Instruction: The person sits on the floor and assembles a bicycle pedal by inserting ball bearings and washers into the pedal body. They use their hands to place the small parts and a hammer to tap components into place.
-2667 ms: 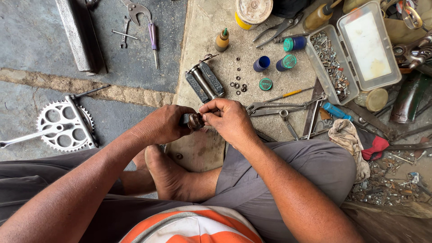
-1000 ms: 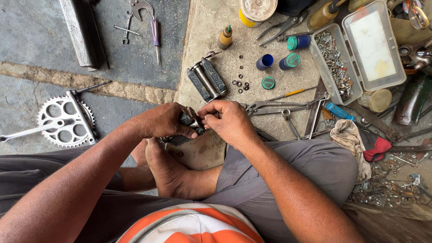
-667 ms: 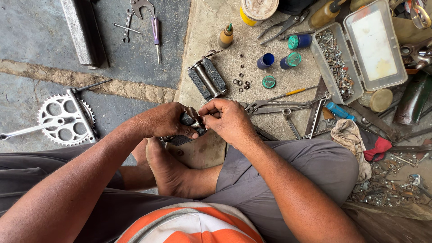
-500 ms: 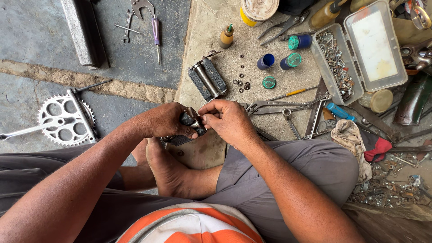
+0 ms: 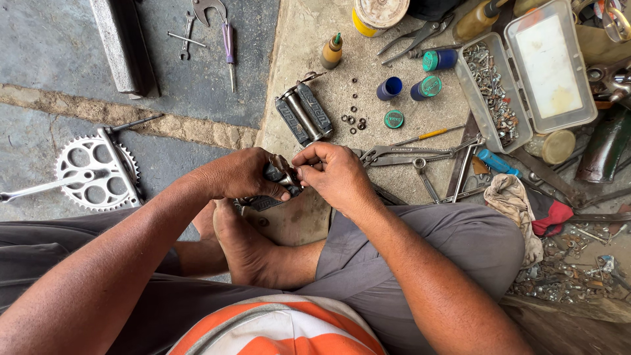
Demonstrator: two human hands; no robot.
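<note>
I sit on the ground with my legs folded. A dark bicycle pedal (image 5: 269, 190) is gripped in my left hand (image 5: 240, 174), just above my bare foot. My right hand (image 5: 332, 174) pinches a small metal part at the pedal's axle end (image 5: 289, 177). Both hands meet over the front edge of a stone slab (image 5: 315, 217). A second black pedal (image 5: 303, 113) lies on the slab just beyond my hands, with several small nuts and washers (image 5: 353, 120) beside it.
A chainring with crank arm (image 5: 92, 174) lies at left. Pliers and spanners (image 5: 407, 154) lie right of my hands. Farther back are blue caps (image 5: 411, 89), an oil bottle (image 5: 332, 51), a clear parts box (image 5: 526, 75), a rag (image 5: 522, 204), a metal bar (image 5: 125, 43) and a screwdriver (image 5: 229, 43).
My hands have shifted slightly on the pedal and my right fingers have turned at its axle end. Everything on the ground lies where it was.
</note>
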